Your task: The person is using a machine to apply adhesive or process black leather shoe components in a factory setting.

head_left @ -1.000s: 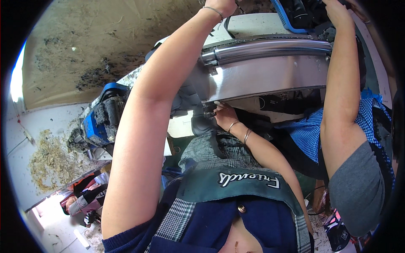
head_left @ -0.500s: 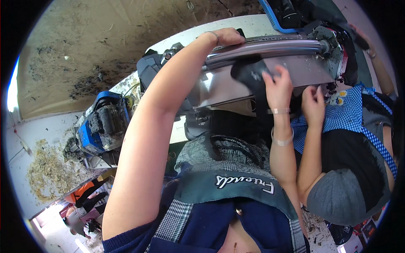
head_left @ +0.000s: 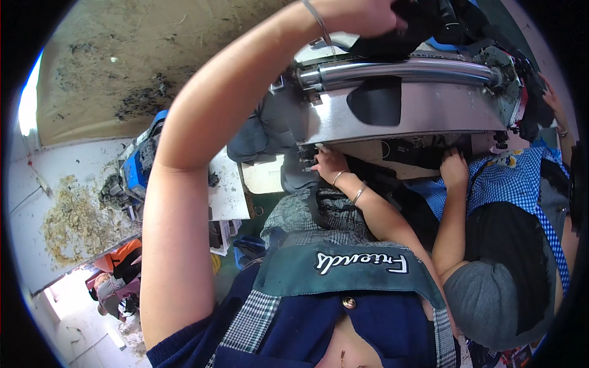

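My left hand reaches across the far side of the roller machine, its fingers closed at black fabric; the fingertips are partly hidden. Below it runs a shiny metal roller. A black sock-shaped piece lies flat on the metal plate in front of the roller, its far end running up to it. At the plate's near left corner is my right hand, thumb and forefinger apart beside a small dark metal fitting. Nothing shows between those fingers.
A co-worker in a grey cap bends in at the right, one hand on dark fabric under the plate. Another hand is at the far right. A blue basket stands on the dusty white table at left.
My left hand has moved up and right, off the roller's left end to the black fabric beyond. My right hand has left the black piece and moved left to the plate's near corner.
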